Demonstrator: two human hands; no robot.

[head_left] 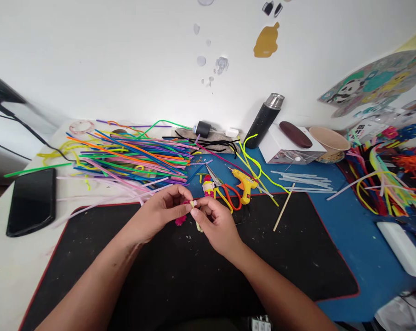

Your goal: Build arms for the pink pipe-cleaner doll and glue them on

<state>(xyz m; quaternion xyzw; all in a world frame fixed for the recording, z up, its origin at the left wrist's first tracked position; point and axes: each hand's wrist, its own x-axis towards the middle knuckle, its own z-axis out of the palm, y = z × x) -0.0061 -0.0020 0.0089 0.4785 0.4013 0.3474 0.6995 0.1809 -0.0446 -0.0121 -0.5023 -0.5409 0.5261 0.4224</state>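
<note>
Both hands over the black mat (180, 271); left hand (159, 212) and right hand (216, 225) fingers pinch a small pink-and-yellow pipe-cleaner piece (190, 212) between them; looks part-formed; loose stems (132, 158) pile untouched on the bench.

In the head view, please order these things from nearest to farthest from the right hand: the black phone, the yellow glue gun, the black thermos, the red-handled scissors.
Measured from the right hand:
1. Red-handled scissors, just beyond the hand, slightly right.
2. Yellow glue gun, a little farther right of the scissors.
3. Black thermos, at the back near the wall.
4. Black phone, far left on the table edge.
</note>
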